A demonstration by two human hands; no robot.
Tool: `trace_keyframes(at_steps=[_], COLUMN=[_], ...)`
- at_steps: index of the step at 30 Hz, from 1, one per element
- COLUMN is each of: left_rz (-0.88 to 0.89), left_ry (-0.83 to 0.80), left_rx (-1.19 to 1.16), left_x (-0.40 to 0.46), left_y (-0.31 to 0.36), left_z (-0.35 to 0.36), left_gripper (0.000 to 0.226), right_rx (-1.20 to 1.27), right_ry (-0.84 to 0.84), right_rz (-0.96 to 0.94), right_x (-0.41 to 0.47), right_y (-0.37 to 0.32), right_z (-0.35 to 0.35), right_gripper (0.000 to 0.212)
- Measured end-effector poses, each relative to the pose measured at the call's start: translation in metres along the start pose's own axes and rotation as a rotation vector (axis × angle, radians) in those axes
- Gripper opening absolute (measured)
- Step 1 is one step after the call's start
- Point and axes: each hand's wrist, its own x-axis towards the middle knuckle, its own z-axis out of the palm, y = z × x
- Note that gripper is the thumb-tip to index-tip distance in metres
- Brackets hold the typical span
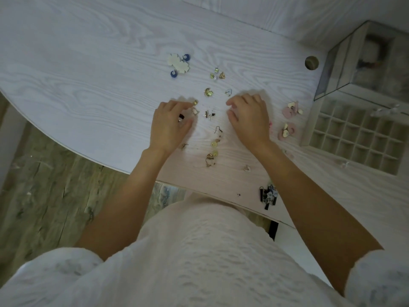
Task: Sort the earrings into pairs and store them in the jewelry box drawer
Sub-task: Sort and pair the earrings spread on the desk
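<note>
Evidently we are mid-sort: several earrings (209, 116) lie loose on the table (88, 74), some paired, and the drawer (354, 138) looks empty. Our left hand (170, 125) pinches a gold stud (195, 102); our right hand (249, 117) hovers, fingers loosely curled, holding nothing.

The jewelry box (363, 60) is cut by the right edge. The right hand (249, 117) hides a pink earring (269, 124) almost fully. The small studs (209, 115) between the hands are too tiny to tell.
</note>
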Motion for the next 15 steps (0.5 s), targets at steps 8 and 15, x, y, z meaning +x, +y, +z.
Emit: trace_keyframes(at_steps=[8, 15], left_rz=[0.001, 0.068], left_ry=[0.065, 0.076], left_rx=[0.13, 0.147], left_x=[0.012, 0.012], left_y=[0.008, 0.002], left_z=[0.009, 0.01], left_gripper=[0.011, 0.012], right_rx=[-0.076, 0.015], right_ry=[-0.191, -0.102], right_rz=[-0.087, -0.145], right_x=[0.062, 0.042], right_y=[-0.036, -0.035], right_z=[0.023, 0.018], right_gripper=[0.03, 0.02])
